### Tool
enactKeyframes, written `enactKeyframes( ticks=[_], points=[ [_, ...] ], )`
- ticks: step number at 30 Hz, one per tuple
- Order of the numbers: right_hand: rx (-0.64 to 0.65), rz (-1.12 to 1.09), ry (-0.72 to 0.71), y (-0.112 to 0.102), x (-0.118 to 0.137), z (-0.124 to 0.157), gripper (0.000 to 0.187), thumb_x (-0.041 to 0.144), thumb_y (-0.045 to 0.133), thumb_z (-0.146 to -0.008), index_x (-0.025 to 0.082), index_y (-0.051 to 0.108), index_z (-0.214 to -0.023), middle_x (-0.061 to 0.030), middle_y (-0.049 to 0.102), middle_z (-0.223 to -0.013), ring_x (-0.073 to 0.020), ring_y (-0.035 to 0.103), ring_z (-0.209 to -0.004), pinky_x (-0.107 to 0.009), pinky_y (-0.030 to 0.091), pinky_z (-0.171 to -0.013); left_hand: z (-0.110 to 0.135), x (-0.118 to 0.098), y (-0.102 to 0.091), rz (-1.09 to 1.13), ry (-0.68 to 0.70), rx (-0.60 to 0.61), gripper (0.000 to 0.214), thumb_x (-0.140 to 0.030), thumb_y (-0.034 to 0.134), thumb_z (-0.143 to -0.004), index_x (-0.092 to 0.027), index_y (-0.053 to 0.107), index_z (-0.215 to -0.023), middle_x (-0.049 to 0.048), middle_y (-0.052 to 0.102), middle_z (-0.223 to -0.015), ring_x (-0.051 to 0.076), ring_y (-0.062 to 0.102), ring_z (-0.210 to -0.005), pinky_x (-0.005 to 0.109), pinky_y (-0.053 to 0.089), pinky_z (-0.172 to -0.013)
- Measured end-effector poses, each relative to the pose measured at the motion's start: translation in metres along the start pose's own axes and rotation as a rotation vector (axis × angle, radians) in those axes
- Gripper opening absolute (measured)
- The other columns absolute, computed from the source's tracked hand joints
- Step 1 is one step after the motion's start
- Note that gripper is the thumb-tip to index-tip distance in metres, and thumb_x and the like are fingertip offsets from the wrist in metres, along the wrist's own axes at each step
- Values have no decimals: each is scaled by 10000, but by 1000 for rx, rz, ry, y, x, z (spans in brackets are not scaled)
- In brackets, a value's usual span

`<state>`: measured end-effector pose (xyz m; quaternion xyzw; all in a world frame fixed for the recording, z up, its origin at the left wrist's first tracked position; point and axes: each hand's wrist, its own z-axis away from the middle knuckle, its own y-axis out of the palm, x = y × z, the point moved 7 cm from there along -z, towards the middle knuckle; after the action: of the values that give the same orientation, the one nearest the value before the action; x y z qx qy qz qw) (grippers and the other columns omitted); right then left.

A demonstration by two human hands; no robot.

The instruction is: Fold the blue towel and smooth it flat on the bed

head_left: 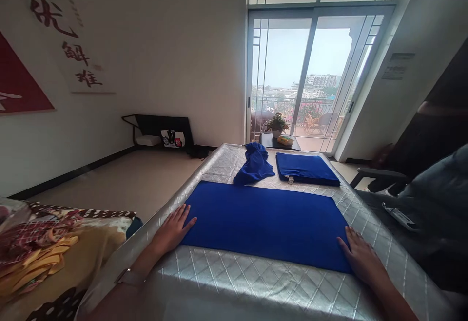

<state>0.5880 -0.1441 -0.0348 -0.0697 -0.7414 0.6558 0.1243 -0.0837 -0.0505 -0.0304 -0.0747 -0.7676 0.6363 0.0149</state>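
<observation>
A blue cloth (pixel 263 226) lies flat and smooth across the table, spread as a long rectangle. My left hand (pixel 174 228) rests at its left edge, fingers stretched out and the thumb on the fabric. At the right edge my right hand (pixel 360 250) lies flat with the fingers apart, its thumb over the cloth's border. Neither hand grips anything. Beyond the spread cloth sits a crumpled blue cloth (pixel 255 162). To the right of that is a neatly folded stack of blue cloth (pixel 307 167) with a small white tag at its front edge.
A silver quilted cover (pixel 234 265) is over the table. Patterned fabrics (pixel 54 248) are heaped at the left. A dark sofa (pixel 435 204) with a remote control (pixel 400 216) stands at the right. A potted plant (pixel 278 123) is by the glass sliding door (pixel 314 11).
</observation>
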Motion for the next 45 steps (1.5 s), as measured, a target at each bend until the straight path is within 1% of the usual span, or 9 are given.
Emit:
enactKeyframes(
  ticks=[8,13,22,26,30,33,36,40,45],
  points=[
    [36,27,29,-2,1,4,823,542,143,-920,52,271,-1569,-98,217,-1653,-239,201,-1516,-425,176,-1228,7,15,5,-9,-14,45,764,-619,202,-987,-113,370,-1535,133,308,-1605,278,253,-1498,488,227,-1206],
    [13,21,-23,-5,1,7,771,509,153,-923,99,354,-1545,-99,279,-1635,-255,238,-1505,-448,197,-1221,14,13,-3,-13,-34,59,787,-616,209,-985,-84,306,-1557,140,279,-1612,280,248,-1499,492,232,-1206],
    [21,-65,-20,20,-25,1,851,564,165,-869,92,305,-1564,-90,272,-1636,-247,217,-1512,-477,218,-1213,23,6,-19,-7,-89,177,817,-640,192,-994,-61,261,-1565,160,206,-1621,294,209,-1507,520,197,-1211],
    [-13,-87,-51,27,-33,0,823,555,194,-866,121,343,-1549,-98,305,-1624,-264,227,-1508,-503,224,-1207,2,-40,-33,48,-33,220,783,-645,195,-1007,-103,297,-1563,154,203,-1623,296,199,-1509,493,207,-1207],
    [-37,-73,-98,25,-31,0,797,537,181,-873,128,379,-1528,-97,305,-1625,-262,208,-1514,-504,194,-1219,-41,-140,-41,166,236,247,782,-668,183,-1007,-132,316,-1560,115,205,-1634,247,172,-1519,411,158,-1230],
    [-42,-81,-55,21,-32,0,800,541,175,-877,131,356,-1541,-93,320,-1620,-257,216,-1511,-500,216,-1215,-74,-218,-34,229,417,297,779,-657,180,-1013,-118,321,-1558,120,252,-1627,223,208,-1513,363,147,-1233],
    [-32,-89,-22,17,-32,0,815,562,148,-874,147,366,-1541,-87,349,-1607,-249,259,-1498,-481,231,-1214,-103,-265,-22,265,456,269,766,-635,150,-1022,-115,294,-1566,114,235,-1634,224,182,-1520,384,140,-1238],
    [-19,-98,-19,14,-31,1,835,585,141,-853,166,396,-1529,-79,370,-1596,-252,273,-1492,-481,253,-1206,-124,-277,-3,267,407,222,743,-597,112,-1035,-107,293,-1564,117,247,-1633,219,177,-1521,403,139,-1241],
    [-29,-128,-16,12,-31,3,820,598,173,-861,183,370,-1540,-76,361,-1599,-267,287,-1487,-520,252,-1202,-130,-241,7,241,384,203,758,-621,112,-1026,-121,281,-1570,89,238,-1637,204,170,-1523,403,112,-1245]
  ],
)
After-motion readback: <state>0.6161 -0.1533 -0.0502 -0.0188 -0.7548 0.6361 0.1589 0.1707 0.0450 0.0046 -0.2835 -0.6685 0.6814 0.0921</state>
